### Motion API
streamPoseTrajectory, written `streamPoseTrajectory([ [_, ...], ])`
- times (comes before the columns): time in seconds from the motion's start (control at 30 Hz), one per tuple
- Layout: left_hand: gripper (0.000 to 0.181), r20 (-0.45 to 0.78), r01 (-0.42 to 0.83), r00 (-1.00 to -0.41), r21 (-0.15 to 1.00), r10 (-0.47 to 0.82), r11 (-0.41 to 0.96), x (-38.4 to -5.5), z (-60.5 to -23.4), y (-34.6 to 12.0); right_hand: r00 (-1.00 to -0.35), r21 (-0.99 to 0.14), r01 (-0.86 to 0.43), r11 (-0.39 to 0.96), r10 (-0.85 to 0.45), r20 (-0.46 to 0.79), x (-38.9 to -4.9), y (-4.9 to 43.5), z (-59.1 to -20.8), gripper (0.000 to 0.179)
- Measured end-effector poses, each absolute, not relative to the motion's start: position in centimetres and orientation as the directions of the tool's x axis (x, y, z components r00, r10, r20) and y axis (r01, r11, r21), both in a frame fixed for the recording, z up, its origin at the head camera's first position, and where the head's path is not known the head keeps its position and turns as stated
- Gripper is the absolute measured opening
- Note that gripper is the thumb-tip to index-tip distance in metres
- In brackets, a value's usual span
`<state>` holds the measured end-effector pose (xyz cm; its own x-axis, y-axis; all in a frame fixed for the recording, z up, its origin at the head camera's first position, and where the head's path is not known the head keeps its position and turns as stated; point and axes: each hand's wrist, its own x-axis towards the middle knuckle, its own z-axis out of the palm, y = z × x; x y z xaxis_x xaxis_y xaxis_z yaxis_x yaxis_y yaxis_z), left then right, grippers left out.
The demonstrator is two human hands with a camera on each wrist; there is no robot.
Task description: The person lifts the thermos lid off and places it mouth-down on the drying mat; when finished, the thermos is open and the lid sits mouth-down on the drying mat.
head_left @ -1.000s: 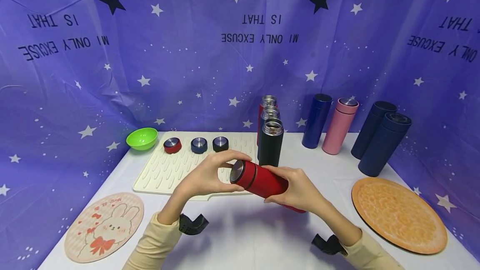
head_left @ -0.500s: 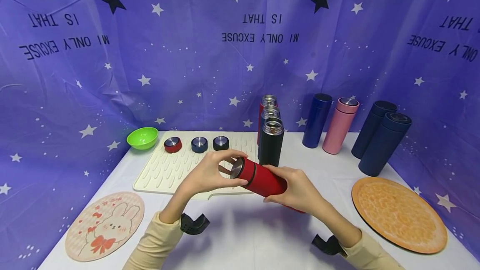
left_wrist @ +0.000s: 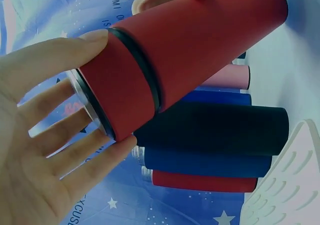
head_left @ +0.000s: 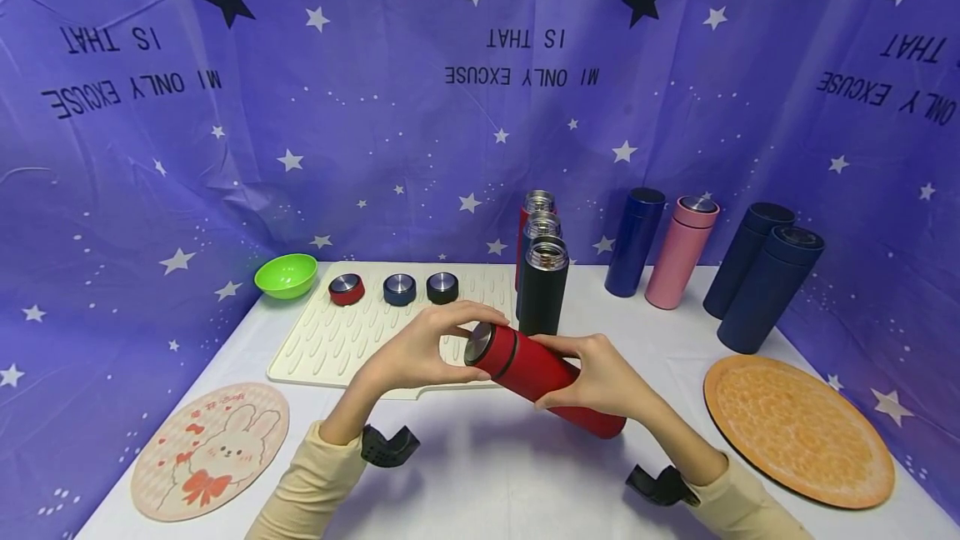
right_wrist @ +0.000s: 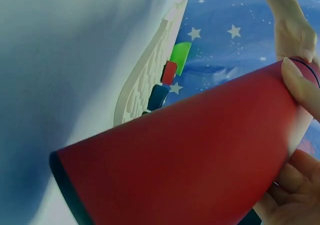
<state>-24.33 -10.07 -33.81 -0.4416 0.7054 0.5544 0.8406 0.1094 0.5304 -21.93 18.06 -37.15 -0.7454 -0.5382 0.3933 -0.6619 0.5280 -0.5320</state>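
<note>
A red thermos bottle (head_left: 536,373) with its lid (head_left: 501,351) on is held tilted over the white table, lid end up and to the left. A dark ring marks the seam below the lid. My left hand (head_left: 420,352) pinches the lid, thumb on the near side and fingers reaching across its steel top in the left wrist view. My right hand (head_left: 603,377) grips the bottle's body about midway. In the right wrist view the red body (right_wrist: 190,150) fills the middle, hiding part of that hand's palm.
Red (head_left: 347,290), blue (head_left: 399,290) and black (head_left: 442,287) lids sit on a cream mat (head_left: 315,361). Beside it stand three lidless bottles, the black one (head_left: 543,298) nearest. Several closed bottles, including a pink one (head_left: 677,265), stand right. A green bowl (head_left: 287,275) is back left; an orange round mat (head_left: 795,432) lies right.
My left fingers shifted on the lid, then settled round it again. The bottle has slid and turned slightly in my right hand, and its base now shows further out at the lower right.
</note>
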Motion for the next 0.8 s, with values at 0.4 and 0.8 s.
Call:
streamPoseTrajectory([
  [0.4, 0.045, 0.432, 0.664, -0.701, 0.685, 0.568, 0.299, -23.8, -33.8, -9.9, -0.708, -0.394, -0.699, 0.596, -0.5, 0.499, -21.2, 17.2, -37.2, 0.076],
  [0.8, 0.066, 0.508, 0.802, -0.502, 0.577, 0.699, 0.157, -24.2, -33.9, -10.1, -0.772, -0.562, -0.625, 0.541, -0.536, 0.343, -22.0, 18.2, -37.0, 0.074],
])
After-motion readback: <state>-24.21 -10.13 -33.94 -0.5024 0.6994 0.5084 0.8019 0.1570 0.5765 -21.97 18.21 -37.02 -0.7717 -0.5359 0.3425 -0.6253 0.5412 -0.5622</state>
